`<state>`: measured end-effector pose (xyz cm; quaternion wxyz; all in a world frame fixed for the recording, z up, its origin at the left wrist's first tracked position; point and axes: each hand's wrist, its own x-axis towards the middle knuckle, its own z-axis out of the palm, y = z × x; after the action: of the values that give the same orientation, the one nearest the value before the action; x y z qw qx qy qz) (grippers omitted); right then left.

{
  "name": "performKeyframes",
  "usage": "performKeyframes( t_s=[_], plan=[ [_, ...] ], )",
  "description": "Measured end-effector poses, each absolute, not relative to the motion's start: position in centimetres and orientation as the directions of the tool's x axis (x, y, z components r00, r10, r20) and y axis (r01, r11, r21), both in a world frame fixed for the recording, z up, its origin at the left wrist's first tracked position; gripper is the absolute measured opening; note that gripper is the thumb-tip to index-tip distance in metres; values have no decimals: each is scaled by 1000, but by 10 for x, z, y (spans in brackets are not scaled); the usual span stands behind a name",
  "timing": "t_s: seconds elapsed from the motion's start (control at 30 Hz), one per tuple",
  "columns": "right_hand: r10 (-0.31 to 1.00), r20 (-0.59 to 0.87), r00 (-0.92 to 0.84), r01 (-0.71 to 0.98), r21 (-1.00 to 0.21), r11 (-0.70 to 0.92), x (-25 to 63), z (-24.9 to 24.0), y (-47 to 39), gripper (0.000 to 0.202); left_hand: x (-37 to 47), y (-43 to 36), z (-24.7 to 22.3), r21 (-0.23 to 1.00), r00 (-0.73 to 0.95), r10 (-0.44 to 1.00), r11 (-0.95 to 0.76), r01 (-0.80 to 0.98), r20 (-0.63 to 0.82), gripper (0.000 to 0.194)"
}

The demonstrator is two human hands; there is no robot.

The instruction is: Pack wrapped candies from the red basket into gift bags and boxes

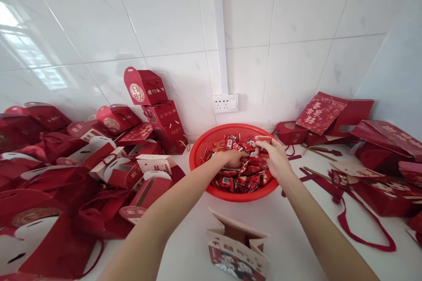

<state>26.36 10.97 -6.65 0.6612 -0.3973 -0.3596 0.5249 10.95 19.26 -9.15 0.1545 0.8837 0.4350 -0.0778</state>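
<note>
A red plastic basket (198, 175) stands against the wall, filled with small red-wrapped snack packets (249, 182). My left hand (233, 158) reaches into it, fingers curled down among the packets; whatever they grip is hidden. Over the basket's right rim, my right hand (276, 156) is closed on red-wrapped packets (263, 140), pinched between thumb and fingers. Below the basket, nearest me, a cream and red paper gift bag (237, 246) stands upright with its mouth open and a printed couple on its front.
Red gift boxes (62, 189) crowd the left side, with several stacked in a tower (165, 118) by the wall. More red boxes (389, 184) and a loose red ribbon strap (369, 239) lie at the right. A power socket (225, 103) sits on the tiled wall (174, 17).
</note>
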Motion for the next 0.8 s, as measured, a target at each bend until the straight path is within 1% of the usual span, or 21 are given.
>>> performKeyframes(
  t_s=[0.2, 0.33, 0.47, 0.57, 0.63, 0.73, 0.8],
  plan=[
    [976, 49, 214, -420, -897, 138, 265, -67, 111, 25, 115, 196, -94, 268, 619, 752, -563, 782, -228, 44],
    [974, 48, 221, -439, -887, 143, 266, -68, 111, 27, 105, 202, -87, 357, 603, 778, -520, 776, -177, 37],
    [975, 47, 217, -454, -879, 144, 266, -67, 111, 28, 88, 207, -77, 483, 566, 821, -464, 742, -80, 37],
    [976, 48, 212, -462, -875, 144, 266, -66, 111, 29, 80, 210, -74, 554, 542, 840, -434, 711, -38, 37],
    [976, 46, 212, -465, -874, 143, 266, -67, 111, 29, 78, 211, -75, 580, 523, 852, -418, 699, -17, 40],
    [976, 42, 215, -467, -873, 140, 266, -67, 111, 30, 76, 213, -78, 596, 481, 877, -388, 703, 3, 53],
    [976, 43, 215, -467, -873, 141, 266, -68, 111, 30, 74, 213, -80, 596, 458, 889, -371, 712, 6, 55]
  ],
)
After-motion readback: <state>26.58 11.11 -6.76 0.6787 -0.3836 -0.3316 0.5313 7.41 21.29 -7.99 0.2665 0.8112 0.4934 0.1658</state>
